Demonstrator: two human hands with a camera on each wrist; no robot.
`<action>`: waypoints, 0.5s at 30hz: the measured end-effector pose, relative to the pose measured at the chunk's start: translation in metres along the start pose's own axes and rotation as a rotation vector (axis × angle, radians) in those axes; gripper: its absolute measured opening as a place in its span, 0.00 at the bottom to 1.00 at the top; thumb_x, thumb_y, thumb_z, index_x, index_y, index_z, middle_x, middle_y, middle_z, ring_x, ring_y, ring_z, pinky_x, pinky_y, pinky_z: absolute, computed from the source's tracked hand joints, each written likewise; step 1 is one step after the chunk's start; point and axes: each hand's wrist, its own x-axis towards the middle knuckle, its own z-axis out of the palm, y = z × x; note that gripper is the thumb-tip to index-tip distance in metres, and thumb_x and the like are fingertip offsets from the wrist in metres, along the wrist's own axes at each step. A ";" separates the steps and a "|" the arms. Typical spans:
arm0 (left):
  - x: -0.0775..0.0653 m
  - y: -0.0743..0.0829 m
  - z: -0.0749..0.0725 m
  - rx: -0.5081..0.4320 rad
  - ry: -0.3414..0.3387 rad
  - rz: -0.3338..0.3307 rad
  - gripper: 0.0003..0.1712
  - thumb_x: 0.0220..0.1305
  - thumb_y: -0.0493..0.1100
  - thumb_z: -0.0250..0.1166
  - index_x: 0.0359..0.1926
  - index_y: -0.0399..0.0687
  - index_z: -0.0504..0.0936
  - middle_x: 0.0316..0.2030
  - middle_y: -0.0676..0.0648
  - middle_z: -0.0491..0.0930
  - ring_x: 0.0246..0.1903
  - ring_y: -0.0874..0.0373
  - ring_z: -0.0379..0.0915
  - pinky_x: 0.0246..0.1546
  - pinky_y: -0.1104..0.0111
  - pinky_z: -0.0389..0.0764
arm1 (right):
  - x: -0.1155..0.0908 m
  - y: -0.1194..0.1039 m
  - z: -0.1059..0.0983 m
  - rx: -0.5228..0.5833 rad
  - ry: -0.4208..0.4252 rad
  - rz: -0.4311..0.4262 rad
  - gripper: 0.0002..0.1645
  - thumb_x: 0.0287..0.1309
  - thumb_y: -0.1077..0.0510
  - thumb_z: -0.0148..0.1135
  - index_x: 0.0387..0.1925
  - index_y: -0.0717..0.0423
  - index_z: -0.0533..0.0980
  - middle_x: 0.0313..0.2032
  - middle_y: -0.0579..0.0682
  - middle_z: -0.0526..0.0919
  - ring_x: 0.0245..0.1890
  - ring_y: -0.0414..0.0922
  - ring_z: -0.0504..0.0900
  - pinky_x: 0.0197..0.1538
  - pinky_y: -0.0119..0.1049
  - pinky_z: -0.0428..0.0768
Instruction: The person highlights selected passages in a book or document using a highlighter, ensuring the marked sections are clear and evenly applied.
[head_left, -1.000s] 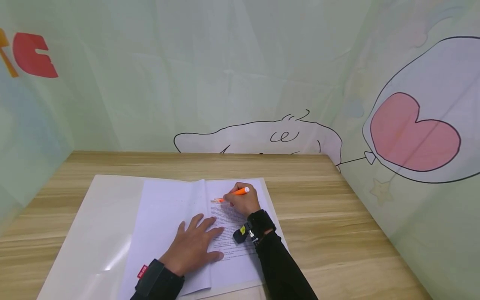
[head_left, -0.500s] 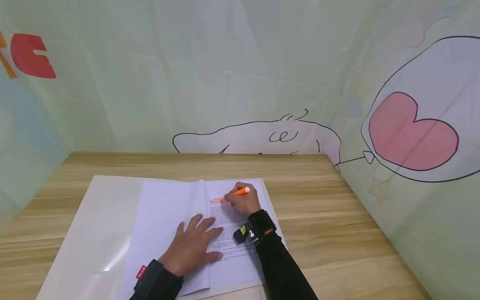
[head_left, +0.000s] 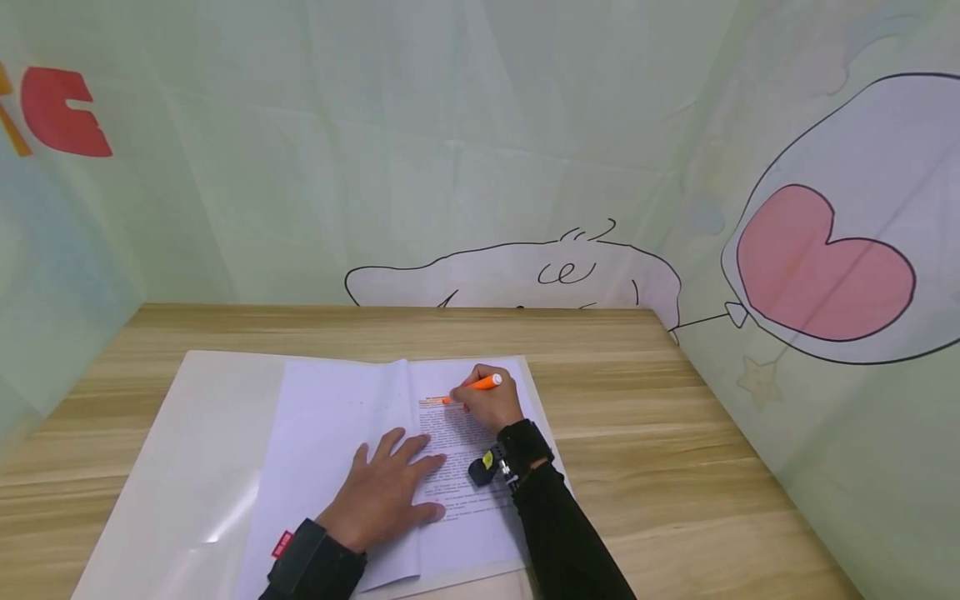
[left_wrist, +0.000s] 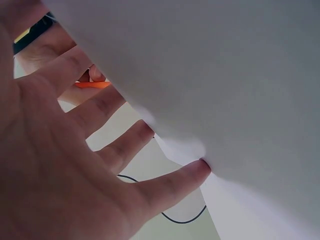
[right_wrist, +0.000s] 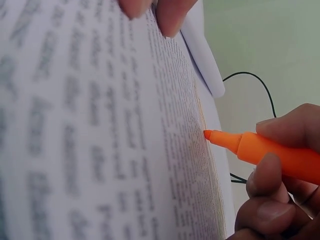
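Observation:
My right hand (head_left: 491,403) pinches an orange highlighter (right_wrist: 270,152) between thumb and fingers. Its tip meets the printed page (head_left: 457,467) at the top lines of text, where orange marking shows. Spread out flat, my left hand (head_left: 386,492) rests across the fold, fingertips pressing on the paper. In the left wrist view the straight fingers (left_wrist: 175,187) touch the white sheet, and the orange barrel peeks out behind them. The right wrist view shows the text close up, with two left fingertips (right_wrist: 172,17) at its top.
The pages lie in an open folder with a glossy clear cover (head_left: 187,475) on the left. Under it is a wooden table (head_left: 637,433). Fabric walls with a balloon and heart drawing (head_left: 828,267) stand behind and to the right.
My right hand and the highlighter have slid slightly right along the top text lines. The left hand keeps its place on the paper.

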 end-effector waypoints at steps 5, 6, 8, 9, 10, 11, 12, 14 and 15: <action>0.001 0.001 0.001 0.005 -0.008 -0.002 0.38 0.47 0.60 0.78 0.60 0.57 0.82 0.66 0.45 0.73 0.68 0.37 0.59 0.59 0.28 0.63 | 0.000 0.001 -0.002 -0.006 0.011 0.003 0.15 0.48 0.64 0.73 0.16 0.56 0.75 0.12 0.43 0.76 0.13 0.38 0.74 0.18 0.29 0.67; 0.001 0.001 0.001 0.004 -0.010 -0.002 0.38 0.47 0.60 0.78 0.60 0.57 0.82 0.66 0.45 0.73 0.68 0.37 0.59 0.59 0.28 0.64 | 0.000 0.001 -0.002 -0.004 0.011 0.005 0.15 0.48 0.64 0.73 0.16 0.56 0.75 0.12 0.43 0.76 0.13 0.38 0.74 0.18 0.29 0.66; 0.001 0.001 0.001 0.005 -0.010 -0.002 0.38 0.47 0.60 0.78 0.60 0.57 0.82 0.66 0.45 0.73 0.68 0.37 0.59 0.59 0.28 0.63 | 0.000 0.001 -0.003 -0.003 0.011 0.005 0.15 0.48 0.64 0.73 0.15 0.56 0.74 0.12 0.43 0.76 0.13 0.38 0.74 0.18 0.29 0.66; 0.001 0.000 0.001 0.005 -0.009 -0.002 0.38 0.47 0.60 0.78 0.60 0.57 0.82 0.66 0.45 0.73 0.68 0.37 0.59 0.59 0.28 0.63 | 0.000 0.001 -0.003 -0.002 0.012 0.006 0.15 0.48 0.64 0.73 0.15 0.56 0.74 0.12 0.43 0.76 0.13 0.38 0.74 0.18 0.29 0.66; 0.001 0.000 0.001 0.005 -0.009 -0.003 0.38 0.47 0.61 0.78 0.60 0.57 0.82 0.66 0.45 0.73 0.68 0.37 0.59 0.59 0.28 0.63 | 0.000 0.001 -0.003 -0.003 0.011 0.008 0.15 0.48 0.63 0.73 0.15 0.55 0.74 0.13 0.43 0.76 0.13 0.38 0.74 0.18 0.30 0.66; 0.001 0.000 0.000 0.006 -0.008 -0.003 0.38 0.47 0.61 0.78 0.60 0.57 0.82 0.66 0.45 0.73 0.68 0.37 0.59 0.60 0.28 0.63 | 0.000 0.001 -0.003 -0.005 0.012 0.009 0.15 0.48 0.63 0.73 0.16 0.55 0.74 0.13 0.43 0.76 0.13 0.38 0.74 0.18 0.30 0.67; 0.001 0.000 0.000 0.007 -0.006 -0.002 0.38 0.47 0.61 0.78 0.60 0.57 0.82 0.66 0.45 0.73 0.68 0.37 0.59 0.60 0.28 0.63 | 0.000 0.001 -0.004 -0.008 0.013 0.009 0.15 0.48 0.63 0.73 0.16 0.54 0.74 0.13 0.43 0.76 0.13 0.38 0.74 0.18 0.30 0.67; 0.000 0.000 0.000 0.009 -0.002 -0.001 0.37 0.47 0.61 0.78 0.60 0.58 0.82 0.66 0.46 0.73 0.68 0.37 0.59 0.60 0.28 0.63 | 0.000 0.002 -0.004 -0.011 0.015 0.013 0.15 0.48 0.63 0.73 0.15 0.54 0.74 0.13 0.44 0.76 0.13 0.39 0.74 0.18 0.30 0.68; 0.000 0.000 0.000 0.009 -0.001 0.000 0.37 0.47 0.61 0.77 0.60 0.58 0.82 0.66 0.46 0.73 0.68 0.37 0.59 0.60 0.28 0.63 | 0.000 0.002 -0.004 -0.011 0.015 0.014 0.15 0.48 0.63 0.73 0.15 0.54 0.74 0.13 0.44 0.76 0.13 0.39 0.74 0.18 0.30 0.68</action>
